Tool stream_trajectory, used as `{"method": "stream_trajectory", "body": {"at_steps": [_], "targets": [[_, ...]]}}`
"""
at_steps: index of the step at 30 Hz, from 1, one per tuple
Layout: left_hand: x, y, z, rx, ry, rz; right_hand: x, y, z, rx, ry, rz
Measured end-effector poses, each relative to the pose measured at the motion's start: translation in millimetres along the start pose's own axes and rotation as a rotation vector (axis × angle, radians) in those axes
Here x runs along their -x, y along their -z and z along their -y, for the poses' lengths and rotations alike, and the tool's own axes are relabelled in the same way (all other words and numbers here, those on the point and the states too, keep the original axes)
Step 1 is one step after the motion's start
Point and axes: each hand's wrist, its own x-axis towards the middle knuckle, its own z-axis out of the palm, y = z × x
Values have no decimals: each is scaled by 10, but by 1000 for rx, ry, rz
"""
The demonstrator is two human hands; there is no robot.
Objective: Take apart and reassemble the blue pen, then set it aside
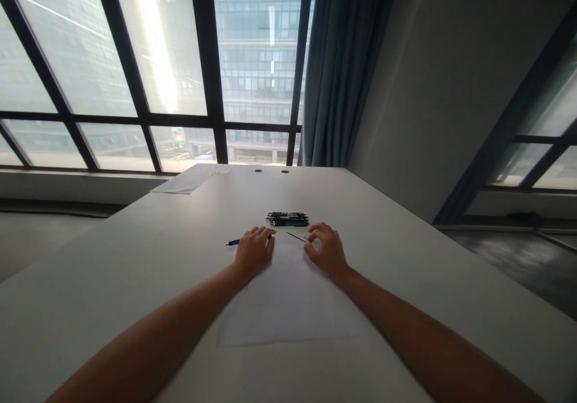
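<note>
We're gripping one blue pen in left hand; right hand pinching one thin refill; pen pile uncountable.

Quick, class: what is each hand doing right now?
Left hand: closed on a blue pen, resting on the paper.
Right hand: fingers pinching a thin dark refill.

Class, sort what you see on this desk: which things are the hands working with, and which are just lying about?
In hand:
left hand on blue pen
right hand pinching thin refill
white sheet under both hands
pile of pens just beyond

Lying about:
papers at far edge
curtain
</note>
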Motion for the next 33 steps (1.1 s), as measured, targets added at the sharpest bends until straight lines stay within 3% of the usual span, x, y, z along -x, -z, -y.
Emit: {"method": "stream_trajectory", "body": {"at_steps": [11, 19, 25, 29, 33], "targets": [[3, 14, -48, 82, -183, 152, -23, -10, 44, 146, -75, 152], [18, -30, -31, 198, -227, 105, -29, -9, 58, 236, -76, 219], [24, -42, -32, 305, -215, 34, -26, -3, 53, 194, -64, 105], [19, -62, -16, 396, -312, -3, -12, 2, 71, 94, 19, 53], [23, -85, 7, 437, -409, -20, 20, 4, 121, -48, 199, 121]]}}
